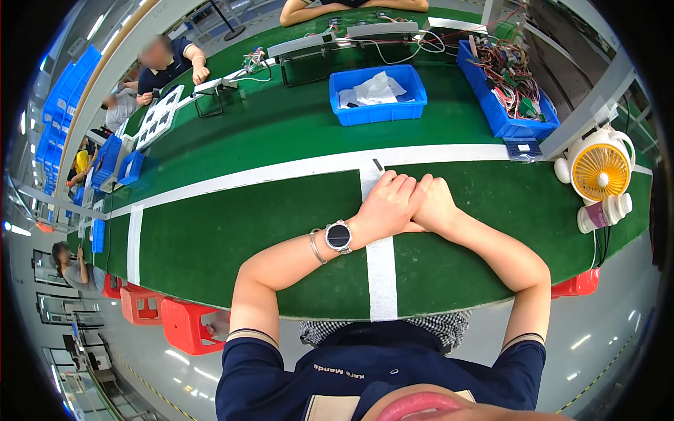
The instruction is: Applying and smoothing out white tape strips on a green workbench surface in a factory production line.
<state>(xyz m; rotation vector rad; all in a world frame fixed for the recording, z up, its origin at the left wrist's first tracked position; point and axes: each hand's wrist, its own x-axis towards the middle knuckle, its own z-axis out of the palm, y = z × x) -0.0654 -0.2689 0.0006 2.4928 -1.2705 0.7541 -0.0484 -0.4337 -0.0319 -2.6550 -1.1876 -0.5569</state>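
Note:
My left hand (pixel 385 205) and my right hand (pixel 437 203) rest together on the green table, fingers curled and pressed against each other. Both look closed, and what lies inside them, if anything, is hidden. Just beyond the left knuckles a short dark stick-like piece (pixel 378 165) shows over the white tape strip (pixel 382 281); whether a hand holds it I cannot tell. A round-faced watch (pixel 338 237) and a thin bangle (pixel 317 248) are on my left wrist.
Beyond my hands stand a blue bin (pixel 379 116) with white wrapping and a blue bin (pixel 516 128) heaped with wires. At right are a white-and-yellow fan (pixel 601 172) and a bottle (pixel 604 213). Lamp-like fixtures (pixel 302 45) line the far side. Other people sit around the table.

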